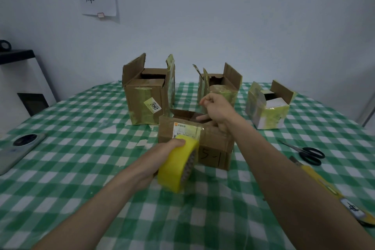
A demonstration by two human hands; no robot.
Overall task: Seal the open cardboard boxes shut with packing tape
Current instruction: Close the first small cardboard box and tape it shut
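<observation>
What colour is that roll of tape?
The tape roll is bright yellow, seen clearly in the head view.

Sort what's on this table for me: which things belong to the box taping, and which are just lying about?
In the job:
- yellow tape roll, gripped by the left hand
- right hand, pinching the pulled tape end
- near box, marked 5-1
- three open boxes behind: large, middle, small

Lying about:
- scissors
- utility knife
- phone

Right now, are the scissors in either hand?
No. The scissors lie on the tablecloth to the right, while the left hand grips the yellow tape roll.
</observation>
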